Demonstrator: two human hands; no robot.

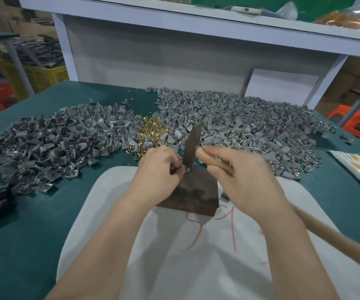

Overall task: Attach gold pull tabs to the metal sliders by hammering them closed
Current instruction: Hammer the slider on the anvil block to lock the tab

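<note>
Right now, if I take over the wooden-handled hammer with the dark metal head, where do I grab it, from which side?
Probably the bare wooden handle of the hammer, coming from the lower right. It slants out free behind the right hand, which grips near the head. The head end is crowded: the left hand pinches a grey metal slider on the dark block there.

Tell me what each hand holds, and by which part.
Right hand grips the hammer by its wooden handle, close below the head. Left hand pinches a small metal slider on the dark block; which part is hidden.
</note>
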